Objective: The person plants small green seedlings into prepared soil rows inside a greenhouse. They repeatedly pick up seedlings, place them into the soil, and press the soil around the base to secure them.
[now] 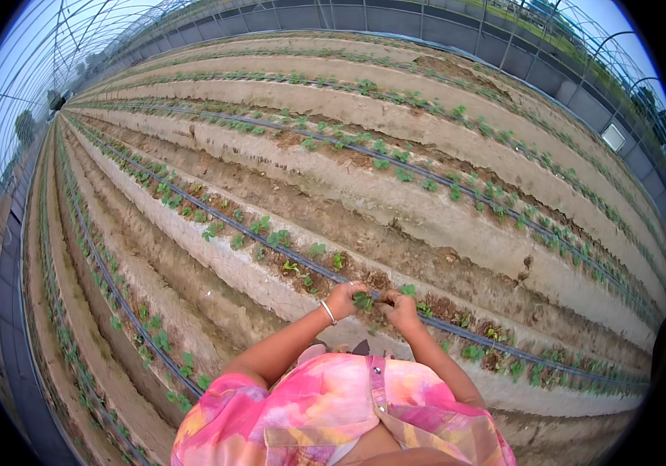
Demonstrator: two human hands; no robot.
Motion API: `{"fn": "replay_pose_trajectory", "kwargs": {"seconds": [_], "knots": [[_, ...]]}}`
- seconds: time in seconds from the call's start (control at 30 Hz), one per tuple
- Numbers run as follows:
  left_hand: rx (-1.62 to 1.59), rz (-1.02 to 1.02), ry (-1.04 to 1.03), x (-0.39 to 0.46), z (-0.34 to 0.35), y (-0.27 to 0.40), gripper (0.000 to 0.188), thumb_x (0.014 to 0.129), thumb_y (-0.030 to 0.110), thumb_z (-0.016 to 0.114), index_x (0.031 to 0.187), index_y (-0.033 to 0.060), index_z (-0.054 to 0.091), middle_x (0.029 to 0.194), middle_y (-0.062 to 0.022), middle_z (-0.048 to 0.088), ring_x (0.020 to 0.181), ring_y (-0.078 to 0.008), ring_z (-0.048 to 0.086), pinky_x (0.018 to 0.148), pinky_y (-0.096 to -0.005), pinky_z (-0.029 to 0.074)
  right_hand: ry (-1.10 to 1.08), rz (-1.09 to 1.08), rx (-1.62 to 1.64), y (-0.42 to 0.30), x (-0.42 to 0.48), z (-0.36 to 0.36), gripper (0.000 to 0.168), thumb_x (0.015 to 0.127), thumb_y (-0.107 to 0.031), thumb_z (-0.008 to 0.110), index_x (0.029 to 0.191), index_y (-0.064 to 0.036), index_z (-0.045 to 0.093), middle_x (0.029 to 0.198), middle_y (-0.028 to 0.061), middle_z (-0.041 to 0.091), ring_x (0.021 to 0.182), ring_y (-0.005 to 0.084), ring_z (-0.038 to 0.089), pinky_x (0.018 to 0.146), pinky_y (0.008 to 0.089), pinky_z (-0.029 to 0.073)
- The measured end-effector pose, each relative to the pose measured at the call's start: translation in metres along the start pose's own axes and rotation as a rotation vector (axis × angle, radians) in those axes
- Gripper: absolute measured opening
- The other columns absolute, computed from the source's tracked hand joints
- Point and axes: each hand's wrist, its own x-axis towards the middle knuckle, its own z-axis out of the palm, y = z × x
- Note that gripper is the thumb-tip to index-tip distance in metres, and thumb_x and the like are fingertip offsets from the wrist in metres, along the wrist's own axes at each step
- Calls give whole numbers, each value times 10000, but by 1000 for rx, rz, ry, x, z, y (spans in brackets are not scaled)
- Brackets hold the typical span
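My left hand (347, 299), with a pale bangle at the wrist, is closed at a small leafy green plant (362, 301) above the raised soil bed. Just right of it, my right hand (400, 310) has its fingers pinched together, seemingly on a thin dark stem or root of that plant. A dark drip irrigation line (309, 265) runs along the bed behind and beside both hands. Small seedlings (279, 237) grow on either side of this line. The fingertips are too small to make out fully.
Long parallel soil ridges with seedlings and drip lines lie on both sides, with a furrow (333, 204) beyond the near bed. A low grey wall (391, 23) and arched metal framing stand at the far edge. A dark strip (12, 291) runs along the left.
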Motion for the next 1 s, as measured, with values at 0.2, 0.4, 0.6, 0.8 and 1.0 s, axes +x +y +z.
{"fn": "replay_pose_trajectory", "kwargs": {"seconds": [0.2, 0.4, 0.6, 0.8, 1.0], "knots": [[182, 137, -38, -6, -8, 10, 293, 587, -112, 548, 802, 81, 600, 812, -72, 584, 781, -254, 577, 677, -297, 459, -37, 39, 93, -2, -2, 6, 138, 701, -50, 648, 821, 10, 616, 748, 52, 623, 671, 93, 549, 630, 250, 450], [114, 180, -45, -14, -14, -5, 317, 559, -95, 556, 805, 103, 586, 792, -63, 578, 765, -275, 581, 630, -335, 467, -133, 210, 241, -7, 3, 16, 126, 719, -29, 623, 835, 17, 609, 729, 2, 573, 690, 73, 507, 638, 224, 422], [-19, 87, -89, -20, -28, -30, 313, 566, -93, 553, 823, 83, 585, 791, -80, 574, 743, -268, 580, 638, -325, 465, -146, 270, 212, -9, 8, 36, 112, 728, -18, 603, 837, 5, 611, 727, 7, 576, 631, 69, 506, 557, 212, 409], [25, 80, -146, -15, -46, -43, 341, 545, -90, 549, 842, 74, 587, 794, -96, 571, 753, -276, 567, 648, -332, 457, -134, 281, 236, -6, 18, 50, 192, 720, -16, 612, 910, 5, 633, 758, 24, 617, 645, 79, 536, 577, 212, 427], [31, 113, -134, -14, -53, -45, 321, 563, -82, 554, 843, 71, 585, 768, -103, 564, 713, -271, 563, 608, -339, 447, -116, 287, 296, -21, 16, 47, 169, 719, 1, 595, 887, -1, 621, 734, 15, 599, 587, 68, 508, 511, 204, 391]]}}
